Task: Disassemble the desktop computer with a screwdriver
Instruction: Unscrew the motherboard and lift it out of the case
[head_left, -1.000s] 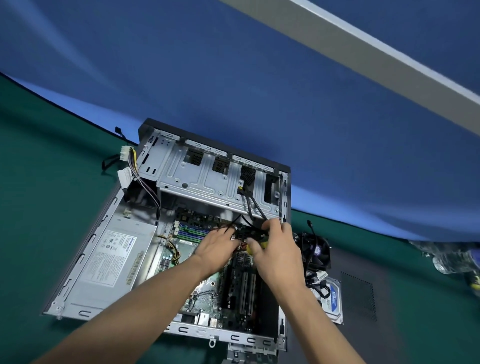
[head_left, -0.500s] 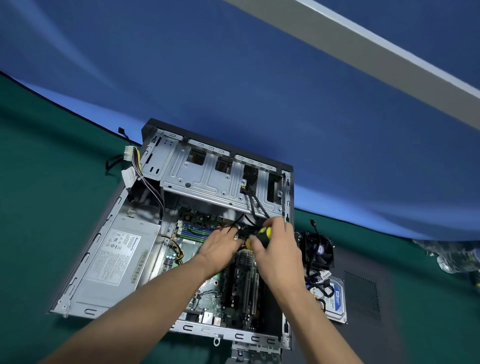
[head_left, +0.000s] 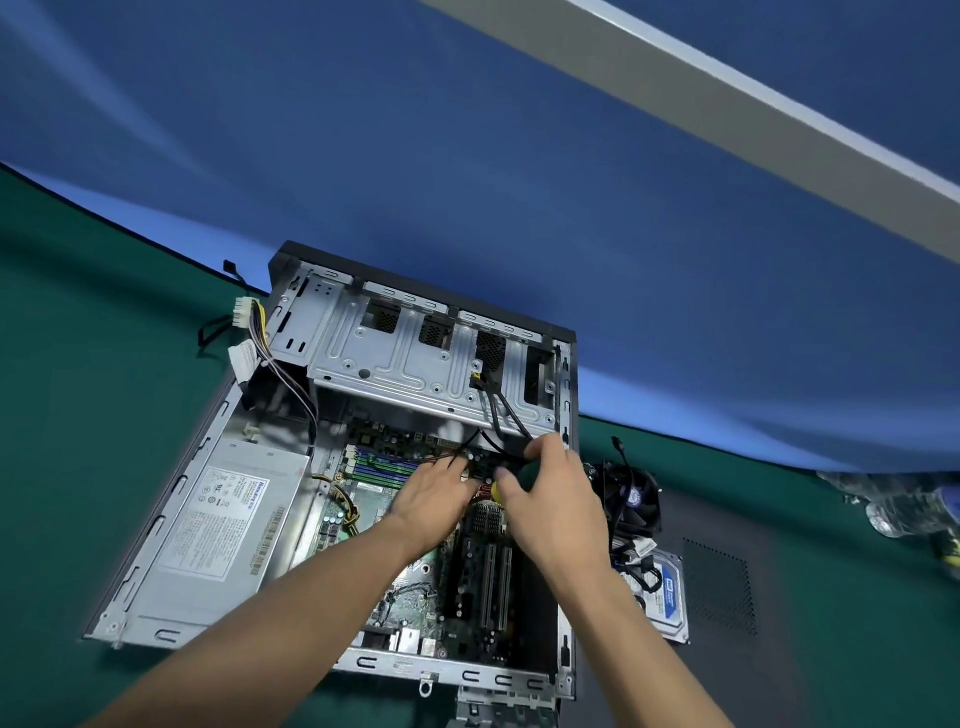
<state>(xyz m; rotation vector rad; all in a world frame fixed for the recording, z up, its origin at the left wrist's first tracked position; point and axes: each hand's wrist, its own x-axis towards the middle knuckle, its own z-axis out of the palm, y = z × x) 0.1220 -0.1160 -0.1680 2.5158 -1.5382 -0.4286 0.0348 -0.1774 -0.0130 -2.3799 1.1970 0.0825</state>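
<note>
While the open computer case (head_left: 363, 467) lies at lower centre of the frame, my right hand (head_left: 550, 499) grips the yellow-and-black screwdriver (head_left: 500, 488) over the motherboard (head_left: 415, 597); my left hand (head_left: 434, 499) rests beside it, fingers extended onto black cables (head_left: 504, 415).

Clear plastic bottles (head_left: 906, 501) lie on the green tabletop (head_left: 78, 364).

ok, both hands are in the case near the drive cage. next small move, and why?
Probably turn the screwdriver on a screw near the motherboard's top edge. The right hand grips its yellow-and-black handle there, and the left hand rests flat beside it. The tip and screw are hidden, so confirm seating first.
</note>
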